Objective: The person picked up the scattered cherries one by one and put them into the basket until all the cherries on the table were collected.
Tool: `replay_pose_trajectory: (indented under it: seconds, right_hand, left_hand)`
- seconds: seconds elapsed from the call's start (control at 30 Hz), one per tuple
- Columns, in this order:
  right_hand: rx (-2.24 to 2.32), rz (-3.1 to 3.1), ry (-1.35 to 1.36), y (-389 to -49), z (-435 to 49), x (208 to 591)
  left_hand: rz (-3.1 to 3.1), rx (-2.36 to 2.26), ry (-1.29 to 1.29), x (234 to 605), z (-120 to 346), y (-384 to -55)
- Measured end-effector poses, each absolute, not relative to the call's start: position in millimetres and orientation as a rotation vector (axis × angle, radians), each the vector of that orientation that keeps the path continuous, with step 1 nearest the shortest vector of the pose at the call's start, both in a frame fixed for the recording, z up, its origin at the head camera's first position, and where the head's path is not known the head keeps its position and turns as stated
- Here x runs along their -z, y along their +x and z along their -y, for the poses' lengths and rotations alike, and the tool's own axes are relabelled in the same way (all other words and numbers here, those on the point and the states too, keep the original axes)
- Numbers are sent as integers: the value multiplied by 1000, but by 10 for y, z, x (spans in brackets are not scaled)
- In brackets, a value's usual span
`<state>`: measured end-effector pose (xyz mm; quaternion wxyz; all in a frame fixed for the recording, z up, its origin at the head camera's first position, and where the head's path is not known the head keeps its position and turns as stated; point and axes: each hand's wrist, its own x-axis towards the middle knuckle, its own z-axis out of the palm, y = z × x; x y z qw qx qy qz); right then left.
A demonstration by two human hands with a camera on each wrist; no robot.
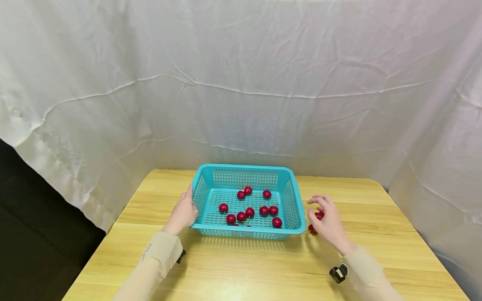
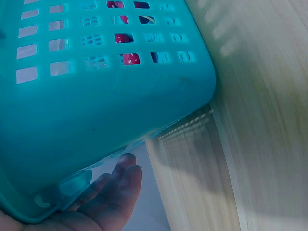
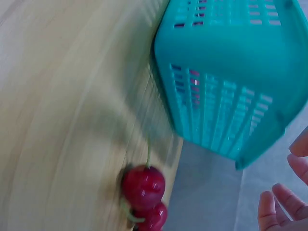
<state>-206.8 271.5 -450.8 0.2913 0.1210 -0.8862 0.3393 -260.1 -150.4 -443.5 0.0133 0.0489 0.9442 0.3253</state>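
Note:
A turquoise plastic basket [image 1: 248, 231] with slotted walls stands on the wooden table, holding several dark red cherries [image 1: 241, 216] with thin stems. At its left end, my left hand [image 1: 184, 212] holds the rim; the left wrist view has the fingers [image 2: 126, 180] beneath it, outside the wall. My right hand [image 1: 328, 219] hovers just right of the basket, thumb and fingers apart and bent, nothing between them. Below it, a few loose cherries [image 3: 143, 187] lie on the table, partly covered by the hand in the head view.
The light wooden table [image 1: 241, 271] reaches out in front of and to both sides of the basket. A pale grey curtain [image 1: 241, 117] hangs behind and around it. Black material [image 1: 34, 234] fills the lower left.

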Motion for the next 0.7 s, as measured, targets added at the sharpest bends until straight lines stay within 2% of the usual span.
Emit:
replay_pose_trajectory:
  seconds: [0.4,0.7]
  right_hand:
    - [-901,2470,167,-1943,-3046,4537]
    - [-800,2679,295,-1848,-3078,4646]
  left_hand:
    - [-2940,-1022,152,4432,1510,-2606]
    - [-2941,-1013,165,4437,1511,-2606]
